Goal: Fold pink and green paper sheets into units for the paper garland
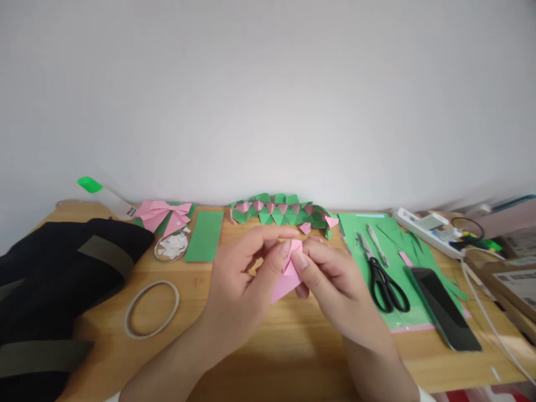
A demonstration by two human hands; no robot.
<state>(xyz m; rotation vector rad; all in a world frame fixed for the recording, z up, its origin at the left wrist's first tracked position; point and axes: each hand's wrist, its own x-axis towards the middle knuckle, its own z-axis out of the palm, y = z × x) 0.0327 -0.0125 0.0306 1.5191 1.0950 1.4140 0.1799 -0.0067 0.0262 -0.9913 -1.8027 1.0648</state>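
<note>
Between my two hands is a small piece of folded pink paper, its upper end creased over. The thumb and fingers of my left hand pinch its left side. My right hand grips the other side, with the thumb pressed on the front of the fold. Fingers hide part of the paper. Just beyond my hands, against the wall, lies a row of folded green and pink paper pieces. One loose pink folded piece sits in front of it.
Left are a dark cloth, tape roll, dish of white scraps, green paper, pink paper bow and green-capped bottle. Right are black-handled scissors, craft knife, phone and power strip.
</note>
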